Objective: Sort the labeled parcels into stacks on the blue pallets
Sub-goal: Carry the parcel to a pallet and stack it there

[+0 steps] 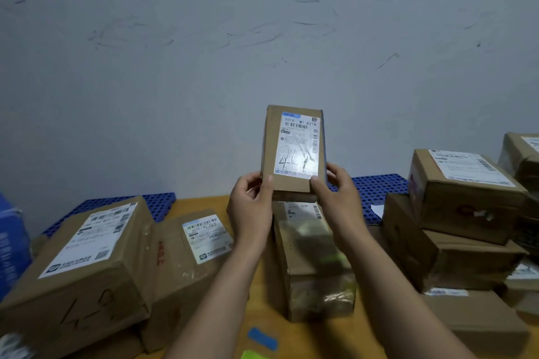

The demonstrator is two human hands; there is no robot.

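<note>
Both hands, L (251, 201) & R (339, 194), pinch parcel (294, 151) upright, label facing me. I'm at label-check; next needs matching stack, pallet (376, 192) at 2 o'clock.

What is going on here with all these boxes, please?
A person is holding a small labelled parcel upright in both hands, the left hand and right hand gripping its lower corners, label toward the camera. Other cardboard parcels lie below on the wooden surface, with a stack at the right, near two blue pallets. It is not yet placed.
</note>
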